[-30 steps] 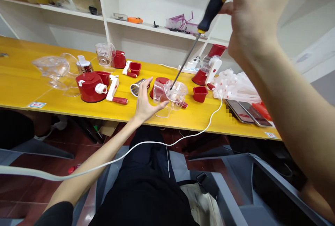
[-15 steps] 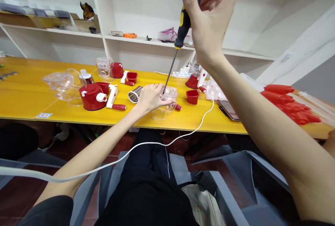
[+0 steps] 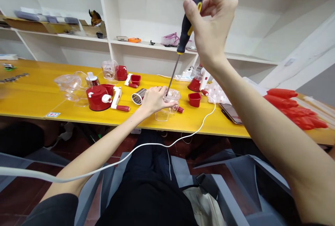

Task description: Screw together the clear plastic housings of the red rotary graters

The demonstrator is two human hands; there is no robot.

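Pinching the black-and-yellow handle of a screwdriver (image 3: 184, 34) between thumb and curled fingers (image 3: 188, 11), the right hand (image 3: 210, 27) held it nearly upright, its tip down in a clear plastic housing (image 3: 170, 104) on the yellow counter (image 3: 31, 96). The left hand (image 3: 154, 99) lay against that housing, fingers wrapped over its top. A red grater base (image 3: 97, 97) stood well to the left.

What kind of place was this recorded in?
Probably a small assembly workshop: a long yellow workbench strewn with red and clear plastic grater parts, white shelves behind, and a screwdriver in use.
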